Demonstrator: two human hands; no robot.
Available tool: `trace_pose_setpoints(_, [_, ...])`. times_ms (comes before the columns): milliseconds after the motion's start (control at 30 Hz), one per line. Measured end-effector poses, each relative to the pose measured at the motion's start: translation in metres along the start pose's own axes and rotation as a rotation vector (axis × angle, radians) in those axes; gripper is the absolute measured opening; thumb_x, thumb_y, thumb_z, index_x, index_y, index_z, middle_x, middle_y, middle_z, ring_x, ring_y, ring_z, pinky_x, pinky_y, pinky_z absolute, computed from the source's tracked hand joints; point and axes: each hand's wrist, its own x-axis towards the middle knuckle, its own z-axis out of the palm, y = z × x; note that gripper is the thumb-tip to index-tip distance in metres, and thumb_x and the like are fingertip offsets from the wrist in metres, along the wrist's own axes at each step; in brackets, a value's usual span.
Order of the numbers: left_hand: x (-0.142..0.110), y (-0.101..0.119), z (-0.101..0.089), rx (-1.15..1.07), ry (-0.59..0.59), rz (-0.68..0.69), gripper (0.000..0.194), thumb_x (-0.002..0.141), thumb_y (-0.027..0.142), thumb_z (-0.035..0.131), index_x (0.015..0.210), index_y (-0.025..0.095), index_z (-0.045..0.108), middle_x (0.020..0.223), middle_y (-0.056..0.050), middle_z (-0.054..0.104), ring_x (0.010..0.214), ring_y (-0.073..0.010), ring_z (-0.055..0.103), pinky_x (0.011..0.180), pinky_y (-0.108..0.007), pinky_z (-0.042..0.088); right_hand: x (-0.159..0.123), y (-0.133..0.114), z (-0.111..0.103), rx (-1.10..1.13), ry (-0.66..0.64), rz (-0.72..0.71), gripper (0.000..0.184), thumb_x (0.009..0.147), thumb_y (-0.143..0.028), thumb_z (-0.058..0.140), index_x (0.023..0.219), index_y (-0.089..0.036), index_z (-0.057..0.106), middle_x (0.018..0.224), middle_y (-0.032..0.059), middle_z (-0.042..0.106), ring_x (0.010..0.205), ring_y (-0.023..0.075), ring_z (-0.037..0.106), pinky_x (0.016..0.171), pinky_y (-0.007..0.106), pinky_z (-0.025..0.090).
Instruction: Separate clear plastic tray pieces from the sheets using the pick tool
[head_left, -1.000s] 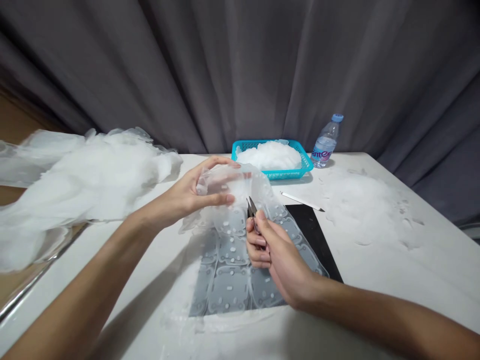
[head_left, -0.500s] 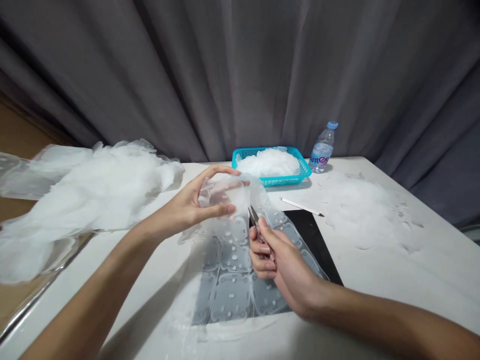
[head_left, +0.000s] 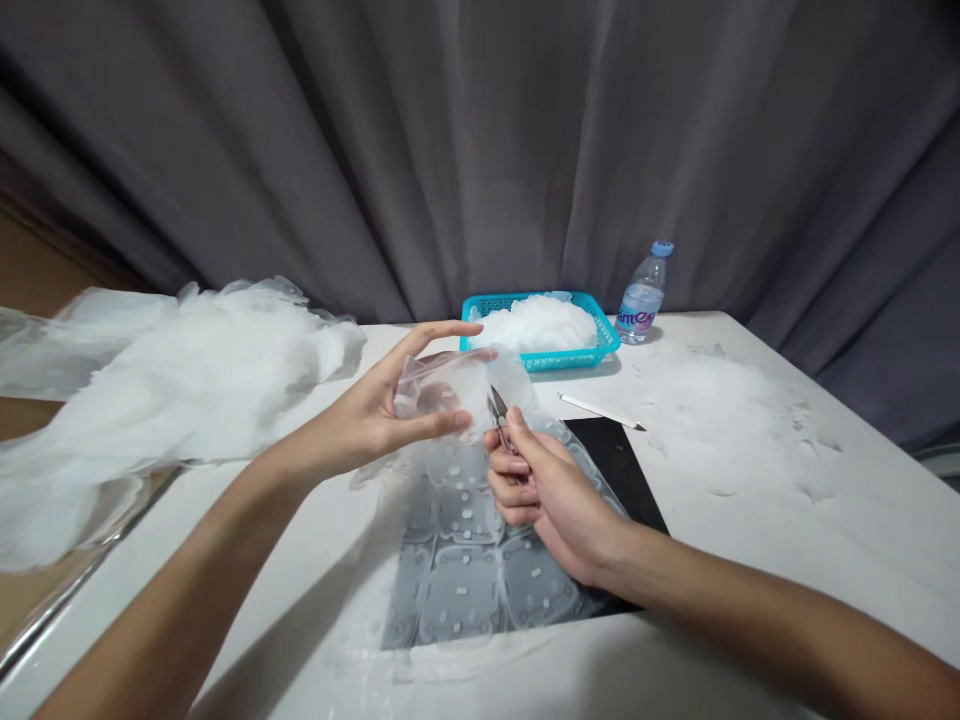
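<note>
A translucent plastic sheet (head_left: pixel 463 590), moulded with rows of rounded square pieces and small white studs, lies partly over a black mat (head_left: pixel 611 450). Its far end is lifted and bunched in my left hand (head_left: pixel 382 405), pinched between the thumb and lower fingers while the index finger stretches out above. My right hand (head_left: pixel 547 490) is closed around small thread snips (head_left: pixel 498 404). Their blades point up and away from me, at the raised part of the sheet beside my left thumb. Whether the blades touch the plastic I cannot tell.
Behind the hands stands a turquoise basket (head_left: pixel 570 359) of white pieces, with a water bottle (head_left: pixel 640 298) beside it. A white pen-like stick (head_left: pixel 600 411) lies right of the sheet, near scattered white pieces (head_left: pixel 735 420). More translucent sheets (head_left: pixel 187 370) heap up at left.
My right hand and the snips have shifted slightly left and up along the sheet. The index finger of my left hand has straightened off the sheet; its thumb stays in place.
</note>
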Motion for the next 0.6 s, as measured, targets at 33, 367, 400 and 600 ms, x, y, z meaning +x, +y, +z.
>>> trace_pose_setpoints(33, [0.000,0.001,-0.001,0.021,0.001,0.001,0.075,0.091,0.039,0.081,0.156,0.034,0.043,0.161,-0.012,0.053,0.128,-0.0310,0.067,0.093,-0.035,0.063,0.001,0.000,0.001,0.005,0.004,-0.003,0.063,0.075,-0.073,0.083,0.090,-0.018,0.055,0.064,-0.0124,0.032,0.049,0.0022,0.018,0.047,0.022,0.007])
trace_pose_setpoints(367, [0.000,-0.001,0.000,0.198,0.043,0.048,0.079,0.090,0.048,0.079,0.159,0.038,0.042,0.168,-0.007,0.044,0.152,-0.0356,0.043,0.106,-0.039,0.055,0.014,-0.011,0.005,-0.032,0.026,-0.083,0.058,0.079,-0.068,0.082,0.086,-0.019,0.052,0.064,-0.0119,0.032,0.049,0.0028,0.019,0.048,0.023,0.008])
trace_pose_setpoints(400, [0.000,-0.002,0.000,0.206,0.045,0.049,0.078,0.091,0.048,0.078,0.159,0.038,0.042,0.168,-0.006,0.043,0.152,-0.0352,0.042,0.105,-0.037,0.055,0.015,-0.011,0.005,-0.037,0.024,-0.092,0.059,0.077,-0.068,0.083,0.086,-0.019,0.052,0.064,-0.0120,0.032,0.049,0.0026,0.020,0.048,0.022,0.008])
trace_pose_setpoints(600, [0.000,0.000,0.000,0.186,0.036,0.022,0.083,0.090,0.050,0.078,0.161,0.038,0.037,0.166,-0.007,0.047,0.143,-0.0351,0.052,0.090,-0.032,0.059,0.018,-0.009,0.000,-0.067,-0.009,-0.103,0.062,0.073,-0.069,0.086,0.087,-0.020,0.051,0.065,-0.0122,0.033,0.049,0.0025,0.020,0.049,0.022,0.008])
